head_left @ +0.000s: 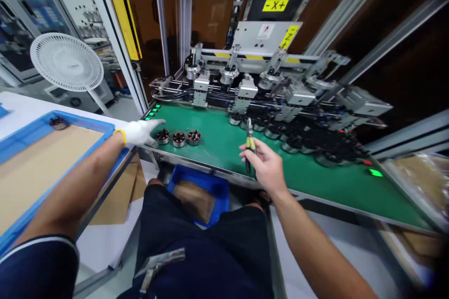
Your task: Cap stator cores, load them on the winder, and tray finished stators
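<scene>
My left hand (142, 132), in a white glove with a yellow cuff, is at the left end of the green work surface (217, 149). Its fingers are spread beside a wound motor stator (162, 137), and nothing shows in its grasp. Two more stators, a middle one (178, 139) and a right one (194, 137), stand in a row with it, copper windings visible and thin wires lying around them. Bare, my right hand (264, 161) grips pliers (249, 142) with yellow-and-black handles, jaws pointing up and away, above the green surface.
Several more stators (293, 145) crowd the right part of the surface, below a machine with clamps (247, 86). To the left, a blue tray (114, 127) lined with brown board holds one stator (59, 123). A blue bin (220, 191) sits below the edge; a white fan (66, 61) stands behind.
</scene>
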`<state>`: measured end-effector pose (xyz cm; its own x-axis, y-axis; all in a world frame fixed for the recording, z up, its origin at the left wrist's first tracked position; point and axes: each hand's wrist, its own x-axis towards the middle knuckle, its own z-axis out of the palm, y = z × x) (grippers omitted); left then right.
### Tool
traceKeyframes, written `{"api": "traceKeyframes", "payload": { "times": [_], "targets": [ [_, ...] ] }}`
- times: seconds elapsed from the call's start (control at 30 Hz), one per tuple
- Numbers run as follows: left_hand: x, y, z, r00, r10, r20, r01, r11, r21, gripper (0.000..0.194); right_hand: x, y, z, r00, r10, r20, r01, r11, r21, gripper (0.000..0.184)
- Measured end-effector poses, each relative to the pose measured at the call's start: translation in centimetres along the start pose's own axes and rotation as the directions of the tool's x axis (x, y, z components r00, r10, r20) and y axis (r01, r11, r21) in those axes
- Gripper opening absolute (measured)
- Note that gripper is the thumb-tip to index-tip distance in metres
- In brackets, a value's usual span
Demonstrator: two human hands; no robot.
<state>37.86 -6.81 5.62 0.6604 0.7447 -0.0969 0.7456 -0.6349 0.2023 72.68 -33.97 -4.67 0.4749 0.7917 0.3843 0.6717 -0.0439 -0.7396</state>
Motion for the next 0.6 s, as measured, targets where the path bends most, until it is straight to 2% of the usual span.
{"api": "traceKeyframes", "payload": {
  "times": [0.03,0.1,0.13,0.23,0.33,0.4,0.47,0.6],
  "targets": [
    [0.4,1.3,1.8,0.999,0.013,0.036,-0.013,1.000,-0.019,0.103,-1.6,-1.3,-0.3,0.999,0.019,0.029,-0.023,0.986,0.167,0.046],
    [0.8,2.6,4.7,0.999,0.009,0.051,-0.006,0.998,-0.058,0.100,-5.5,-3.5,-0.8,0.987,0.044,0.155,-0.113,0.875,0.471,0.046],
    [0.9,2.8,5.6,0.999,-0.006,0.033,0.008,0.997,-0.075,0.094,-7.6,-4.3,-1.0,0.971,0.048,0.236,-0.174,0.814,0.554,0.048],
    [-0.1,2.7,6.7,0.995,-0.077,-0.057,0.070,0.991,-0.111,0.077,-13.6,-5.3,-0.6,0.896,0.063,0.439,-0.341,0.732,0.590,0.052],
    [-2.9,3.5,6.5,0.968,-0.145,-0.206,0.105,0.976,-0.191,0.073,-17.6,-5.3,0.6,0.863,0.071,0.500,-0.394,0.714,0.579,0.053],
    [-5.6,5.0,6.4,0.927,-0.166,-0.337,0.081,0.964,-0.253,0.070,-18.7,-5.6,1.6,0.868,0.010,0.497,-0.356,0.709,0.608,0.057],
    [-8.4,6.8,6.4,0.887,-0.146,-0.437,0.034,0.966,-0.255,0.065,-18.7,-6.2,2.5,0.865,-0.089,0.495,-0.317,0.667,0.674,0.065],
    [-12.6,10.1,7.0,0.879,-0.102,-0.465,-0.039,0.958,-0.284,0.061,-17.2,-7.6,4.2,0.849,-0.201,0.488,-0.341,0.498,0.798,0.073]
  ]
}}
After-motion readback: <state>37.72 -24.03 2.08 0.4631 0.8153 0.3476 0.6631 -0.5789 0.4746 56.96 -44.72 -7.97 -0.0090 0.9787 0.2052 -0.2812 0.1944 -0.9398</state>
